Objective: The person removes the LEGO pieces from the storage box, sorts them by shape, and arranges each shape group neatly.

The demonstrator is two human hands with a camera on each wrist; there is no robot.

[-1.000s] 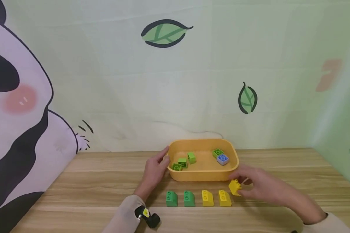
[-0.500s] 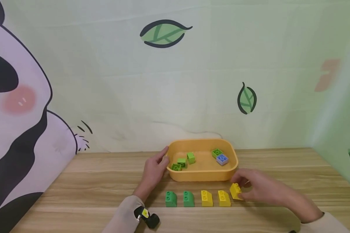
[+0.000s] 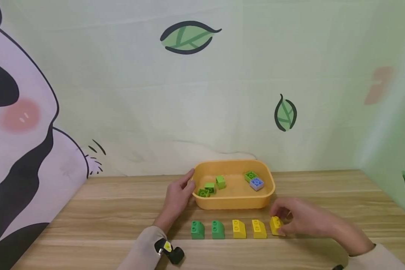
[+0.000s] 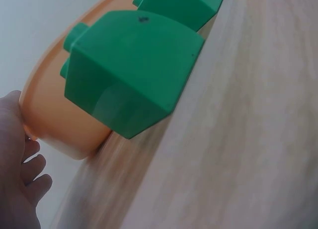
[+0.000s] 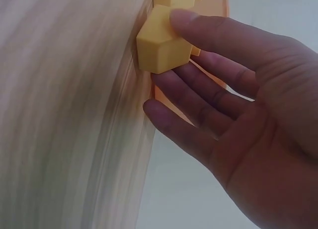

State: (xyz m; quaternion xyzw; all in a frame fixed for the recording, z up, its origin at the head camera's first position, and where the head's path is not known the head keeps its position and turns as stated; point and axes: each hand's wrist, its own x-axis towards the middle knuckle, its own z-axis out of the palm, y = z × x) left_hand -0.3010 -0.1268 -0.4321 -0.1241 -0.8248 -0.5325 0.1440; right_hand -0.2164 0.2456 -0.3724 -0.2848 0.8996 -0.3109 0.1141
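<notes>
My right hand pinches a yellow slope-sided toy brick between thumb and fingers, at the right end of a row on the table. In the right wrist view the thumb lies on this brick's sloped face. Beside it in the row are two more yellow bricks and two green bricks, studs up. My left hand holds the left rim of an orange-yellow bin, with the thumb at the rim. The left wrist view shows a green brick close up, in front of the bin.
Inside the bin lie several light green bricks and a blue-violet brick. Behind the wooden table stands a pale green backdrop printed with leaves and a panda. A small black device sits at the left cuff.
My right hand has lowered the yellow brick, turned it upright and brought it in line with the row. The left hand and the bin have kept their places.
</notes>
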